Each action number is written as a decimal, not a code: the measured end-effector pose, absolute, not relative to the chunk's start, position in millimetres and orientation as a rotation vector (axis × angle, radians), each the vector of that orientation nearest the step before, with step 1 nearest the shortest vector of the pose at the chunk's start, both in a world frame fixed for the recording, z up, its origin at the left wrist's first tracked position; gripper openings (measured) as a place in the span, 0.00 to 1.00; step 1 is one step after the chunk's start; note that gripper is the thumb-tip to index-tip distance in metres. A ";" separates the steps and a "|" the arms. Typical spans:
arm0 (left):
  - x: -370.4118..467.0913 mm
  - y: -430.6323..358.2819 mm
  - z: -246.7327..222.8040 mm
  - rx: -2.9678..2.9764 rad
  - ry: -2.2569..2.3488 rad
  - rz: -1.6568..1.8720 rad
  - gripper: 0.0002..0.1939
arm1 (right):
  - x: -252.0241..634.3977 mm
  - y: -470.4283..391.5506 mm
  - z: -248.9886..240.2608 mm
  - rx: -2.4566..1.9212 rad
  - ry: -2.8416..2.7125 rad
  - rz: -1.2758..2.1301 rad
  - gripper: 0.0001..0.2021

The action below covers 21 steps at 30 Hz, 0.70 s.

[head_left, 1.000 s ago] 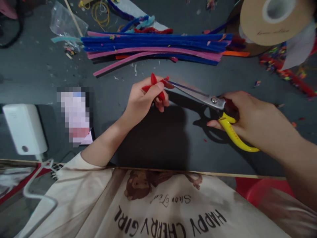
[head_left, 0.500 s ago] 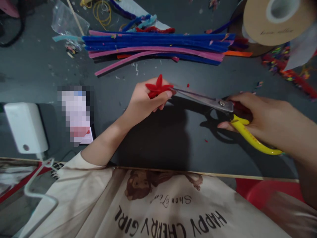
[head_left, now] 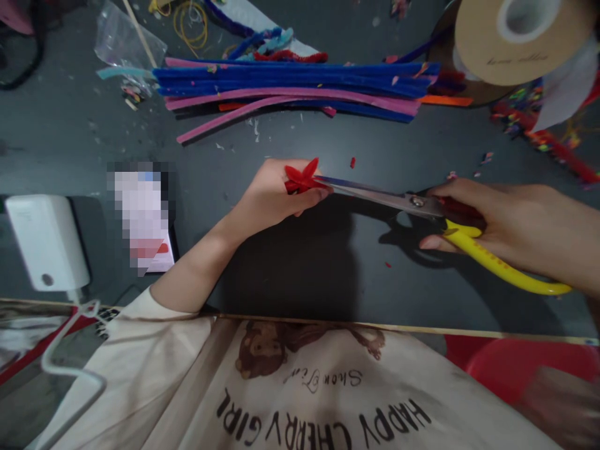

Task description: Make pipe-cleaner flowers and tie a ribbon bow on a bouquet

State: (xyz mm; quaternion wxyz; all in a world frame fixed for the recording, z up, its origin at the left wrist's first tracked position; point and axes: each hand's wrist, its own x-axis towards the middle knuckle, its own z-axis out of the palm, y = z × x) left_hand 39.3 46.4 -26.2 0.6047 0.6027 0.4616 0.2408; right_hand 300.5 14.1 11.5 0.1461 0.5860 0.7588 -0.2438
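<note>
My left hand (head_left: 276, 197) pinches a red fuzzy piece (head_left: 304, 176) with pointed petal-like ends, near the middle of the view. In my right hand (head_left: 510, 219) are scissors (head_left: 497, 257) with yellow and dark handles, my fingers wrapped round them. The blades point left, and their tips touch or overlap the right side of the red piece. Whether the tips are fully closed is hard to tell. Small red scraps (head_left: 353, 163) lie on the dark table beyond the blades.
Blue and pink fuzzy stems (head_left: 281, 81) lie across the back. A ribbon spool (head_left: 473, 44) is at the back right. At left are a phone (head_left: 145, 215) and a white power bank (head_left: 47, 242) with a cable.
The red piece has turned and shifted slightly down in my left hand. My right hand has moved slightly right with the scissors, whose yellow handle has swung outward. Another red scrap shows beyond the blades.
</note>
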 end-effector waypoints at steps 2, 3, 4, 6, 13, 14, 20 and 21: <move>39.2 46.0 -25.6 1.406 1.086 0.548 0.05 | 300.9 14.8 11.9 1.691 2.176 -0.721 0.46; 39.3 45.8 -25.4 1.408 1.090 0.546 0.06 | 301.4 14.7 11.7 1.691 2.179 -0.731 0.46; 39.3 45.7 -25.3 1.409 1.091 0.547 0.06 | 302.1 14.5 11.2 1.690 2.191 -0.737 0.45; 39.6 45.7 -25.4 1.407 1.095 0.549 0.06 | 303.8 13.7 9.5 1.676 2.241 -0.727 0.44; 39.1 45.8 -27.5 1.267 1.093 0.654 0.04 | 317.9 12.2 2.0 1.646 2.511 -0.523 0.39; 38.5 46.0 -27.8 1.212 1.081 0.684 0.06 | 321.7 12.0 1.8 1.625 2.534 -0.490 0.38; 37.3 46.9 -28.3 1.003 1.026 0.792 0.16 | 336.6 13.5 3.6 1.525 2.542 -0.527 0.36; 37.6 46.8 -28.3 1.000 1.045 0.778 0.15 | 334.8 14.5 4.7 1.519 2.501 -0.599 0.37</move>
